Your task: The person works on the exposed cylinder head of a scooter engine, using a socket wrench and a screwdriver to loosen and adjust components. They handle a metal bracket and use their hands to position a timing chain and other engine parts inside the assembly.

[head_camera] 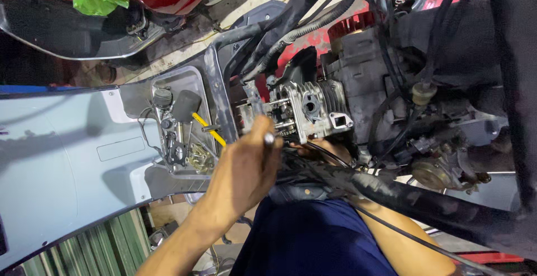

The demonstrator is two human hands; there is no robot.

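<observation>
Black cables (358, 183) over the right hand (327, 150), fingers hidden

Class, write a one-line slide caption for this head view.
Left hand grips a slim metal tool at a finned grey metal scooter engine; right hand reaches underneath.

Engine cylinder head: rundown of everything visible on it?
The engine cylinder head is bare grey cast metal with cooling fins, a round port on its near face and a square flange at its lower right. It sits mid-frame in the stripped scooter frame, exposed, with studs and valve gear showing on its left end. The left hand holds a slim metal tool against that end. The right hand reaches in just beneath it, mostly hidden by cables.
</observation>
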